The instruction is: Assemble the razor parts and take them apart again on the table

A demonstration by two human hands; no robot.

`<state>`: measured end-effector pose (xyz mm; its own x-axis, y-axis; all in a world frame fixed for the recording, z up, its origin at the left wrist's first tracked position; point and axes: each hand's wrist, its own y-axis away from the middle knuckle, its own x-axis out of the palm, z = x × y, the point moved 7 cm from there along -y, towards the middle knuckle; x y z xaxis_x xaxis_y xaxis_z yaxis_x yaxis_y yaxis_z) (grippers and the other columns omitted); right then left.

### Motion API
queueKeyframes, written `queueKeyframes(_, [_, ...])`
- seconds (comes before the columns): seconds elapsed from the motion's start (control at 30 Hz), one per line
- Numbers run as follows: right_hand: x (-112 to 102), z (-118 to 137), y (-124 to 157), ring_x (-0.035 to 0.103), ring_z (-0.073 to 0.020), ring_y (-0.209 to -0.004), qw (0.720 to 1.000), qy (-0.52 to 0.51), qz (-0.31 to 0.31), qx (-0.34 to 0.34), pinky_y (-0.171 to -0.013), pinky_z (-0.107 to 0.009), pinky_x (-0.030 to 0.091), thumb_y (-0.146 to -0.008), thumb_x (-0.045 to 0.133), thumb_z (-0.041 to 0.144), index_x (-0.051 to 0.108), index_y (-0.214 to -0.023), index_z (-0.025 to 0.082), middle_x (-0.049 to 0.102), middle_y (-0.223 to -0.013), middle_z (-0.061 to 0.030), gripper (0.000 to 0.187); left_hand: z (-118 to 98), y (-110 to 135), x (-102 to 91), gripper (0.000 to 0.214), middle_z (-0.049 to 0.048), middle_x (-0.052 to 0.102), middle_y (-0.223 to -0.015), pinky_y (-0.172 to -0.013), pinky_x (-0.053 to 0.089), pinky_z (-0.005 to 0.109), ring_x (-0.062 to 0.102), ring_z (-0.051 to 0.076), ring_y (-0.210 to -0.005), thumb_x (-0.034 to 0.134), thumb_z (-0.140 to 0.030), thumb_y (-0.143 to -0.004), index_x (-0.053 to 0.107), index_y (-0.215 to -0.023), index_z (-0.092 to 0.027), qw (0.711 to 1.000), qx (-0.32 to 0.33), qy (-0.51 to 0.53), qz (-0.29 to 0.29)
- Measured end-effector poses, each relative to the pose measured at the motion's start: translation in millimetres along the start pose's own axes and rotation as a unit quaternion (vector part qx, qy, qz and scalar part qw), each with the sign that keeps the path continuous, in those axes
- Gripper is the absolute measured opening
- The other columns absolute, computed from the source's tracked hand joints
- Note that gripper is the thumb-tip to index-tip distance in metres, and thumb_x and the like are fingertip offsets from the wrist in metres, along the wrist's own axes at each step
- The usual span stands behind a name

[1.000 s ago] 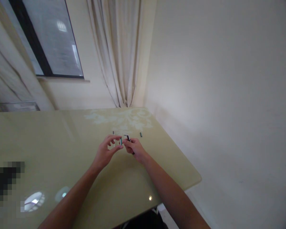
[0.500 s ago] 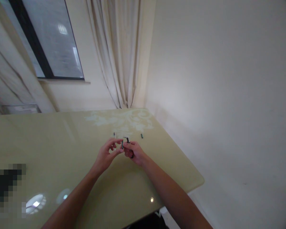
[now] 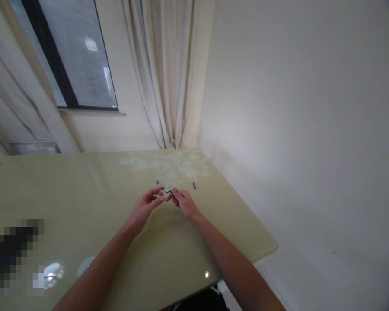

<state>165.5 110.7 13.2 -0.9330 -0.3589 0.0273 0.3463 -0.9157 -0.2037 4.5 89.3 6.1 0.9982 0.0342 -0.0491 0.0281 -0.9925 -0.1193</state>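
My left hand point(image 3: 145, 206) is closed in a pinch, with a small dark strip point(image 3: 162, 192) held upright between thumb and fingertips. Across a narrow gap, my right hand point(image 3: 185, 204) grips a small dark tool point(image 3: 173, 195) with a pale, shiny tip pointing toward the left hand. The tool's exact kind is too small to make out, and its rear end is hidden in the palm. Just behind the left fingers lies a thin pale stick with a dark end point(image 3: 157, 182), partly covered by them. Another small dark green strip point(image 3: 194, 185) rests on the table beyond my right hand.
Both hands are over a glossy pale green table point(image 3: 84, 190) with a white floral pattern at its far corner. A wall point(image 3: 294, 129) runs along the right; curtains point(image 3: 168, 77) and a window point(image 3: 81, 56) are behind. A pixelated dark shape point(image 3: 13, 246) is at lower left.
My hands have moved slightly apart. The right hand has turned, so its tool now points left toward the other hand. The strip has stayed in my left fingers.
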Motion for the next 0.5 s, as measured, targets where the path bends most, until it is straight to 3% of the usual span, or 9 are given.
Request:
queueKeyframes(0.23, [6.2,0.8,5.4,0.030,-0.0102,-0.051,0.997,0.045,0.052,-0.020,-0.053,-0.025,0.022,-0.095,0.051,0.071,0.079,-0.078,0.016,0.038,-0.054,0.0048,0.063,10.5,4.6,7.3,0.071,0.0100,0.074,-0.114,-0.081,0.049,0.032,0.066,0.022,-0.095,0.089,-0.061,-0.060,0.075,-0.118,-0.022,0.994,-0.048,0.095,0.040])
queueKeyframes(0.5, [5.4,14.1,8.8,0.034,-0.0110,-0.055,0.996,0.068,0.023,-0.054,-0.055,-0.026,0.024,-0.095,0.054,0.068,0.079,-0.079,0.018,0.039,-0.057,0.0041,0.058,8.8,6.8,9.1,0.064,0.0077,0.075,-0.110,-0.081,0.049,0.031,0.067,0.021,-0.095,0.094,-0.049,-0.059,0.077,-0.116,-0.026,0.982,-0.053,0.178,0.043])
